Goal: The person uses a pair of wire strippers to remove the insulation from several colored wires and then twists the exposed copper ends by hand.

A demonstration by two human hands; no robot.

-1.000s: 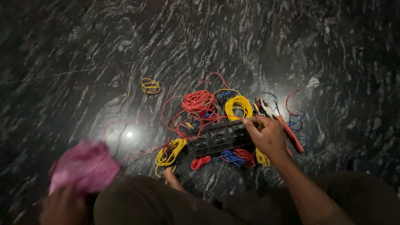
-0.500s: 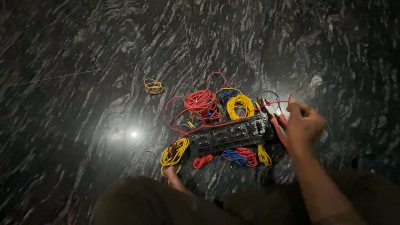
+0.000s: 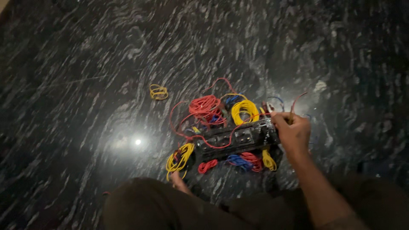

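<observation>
My right hand [image 3: 293,132] clenches a red wire [image 3: 213,142] at the black switch board's [image 3: 238,138] right end.
The board lies centre-right on the dark marble floor [image 3: 85,64], long axis left-right, its right end tipped slightly up-frame, among coils including a yellow coil [image 3: 244,108]; my left hand is out of frame.

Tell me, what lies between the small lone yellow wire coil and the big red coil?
Head view: only bare dark marbled floor between yellow coil and red coil.

A small yellow wire coil [image 3: 158,92] lies alone on the dark marbled floor [image 3: 85,51], far left.
</observation>
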